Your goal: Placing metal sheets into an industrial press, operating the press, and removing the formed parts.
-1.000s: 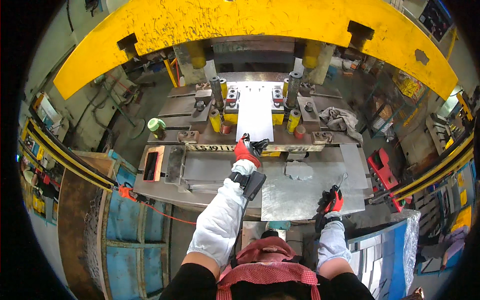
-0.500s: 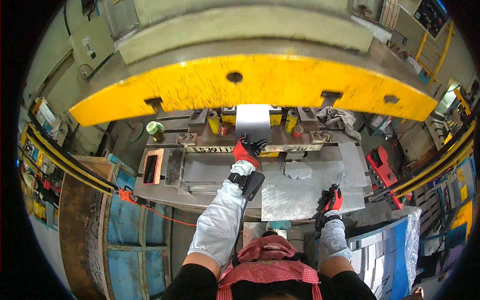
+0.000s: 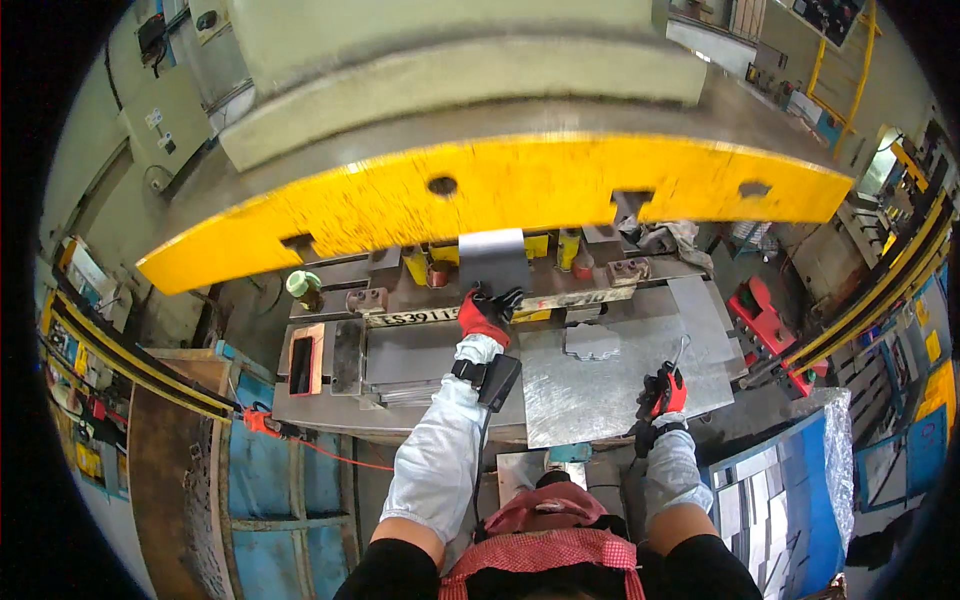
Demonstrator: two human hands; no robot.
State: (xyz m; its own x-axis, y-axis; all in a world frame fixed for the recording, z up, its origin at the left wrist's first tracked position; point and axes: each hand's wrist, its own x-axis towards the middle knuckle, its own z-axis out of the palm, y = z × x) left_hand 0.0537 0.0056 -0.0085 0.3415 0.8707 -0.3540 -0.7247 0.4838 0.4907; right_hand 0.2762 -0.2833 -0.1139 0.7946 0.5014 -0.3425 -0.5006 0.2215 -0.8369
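My left hand [image 3: 486,317], in a red and black glove, is closed at the near edge of a grey metal sheet [image 3: 494,262]. The sheet lies in the press tooling, its far end close under the yellow press beam [image 3: 540,180]. Over the right part of the bench, my right hand [image 3: 660,394], gloved alike, is wrapped round a thin metal hook-like tool [image 3: 683,350] whose tip points away from me. Left of this hand, a small notched metal piece [image 3: 592,342] rests on a large shiny metal plate [image 3: 560,400].
Stacked grey sheets [image 3: 405,360] lie left of the plate. Further left are a phone [image 3: 302,364] and a green-capped bottle [image 3: 303,288]. A red control stand [image 3: 765,330] is on the right, beside striped guard posts [image 3: 880,290]. A bin of metal pieces [image 3: 760,510] stands at lower right.
The view has tilted and shifted slightly, so the press beam appears lower. Both hands keep nearly the same places over the bench, with their holds unchanged.
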